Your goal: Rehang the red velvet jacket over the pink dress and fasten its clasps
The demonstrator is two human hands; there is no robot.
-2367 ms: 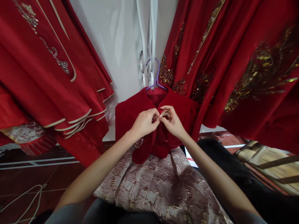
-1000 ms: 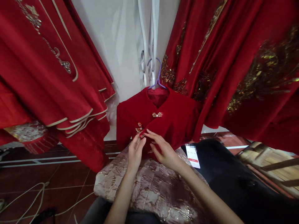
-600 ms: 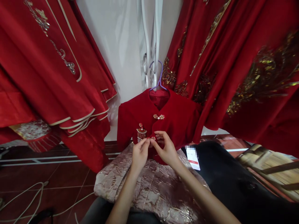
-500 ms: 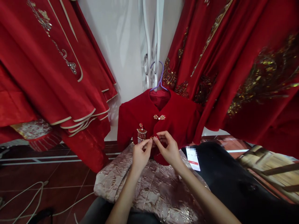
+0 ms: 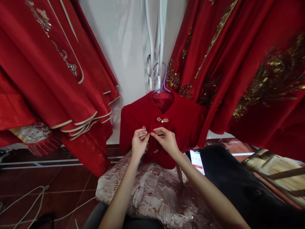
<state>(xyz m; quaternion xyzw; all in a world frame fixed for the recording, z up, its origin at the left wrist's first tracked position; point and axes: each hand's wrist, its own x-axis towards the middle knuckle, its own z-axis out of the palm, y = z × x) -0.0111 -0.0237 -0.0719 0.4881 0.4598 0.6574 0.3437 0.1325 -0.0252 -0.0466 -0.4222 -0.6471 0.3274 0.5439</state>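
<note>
Fingertips of the left hand [image 5: 138,143] and right hand [image 5: 166,140] meet, pinched shut on a small beaded clasp [image 5: 148,133] at the front opening of a red velvet jacket [image 5: 183,124]. The clasp sits between both thumbs, equally near each hand, just below the pearl button [image 5: 162,120] already joined at the collar. The jacket hangs upright from a purple hanger [image 5: 162,78], its hem over a pale brocade skirt [image 5: 154,194], with red embroidered gowns [image 5: 238,63] on either side.

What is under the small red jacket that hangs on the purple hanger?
Below the red jacket spreads a pale pink patterned skirt, with a white tag beside it. The skirt's top edge is hidden behind the jacket's hem.
</note>
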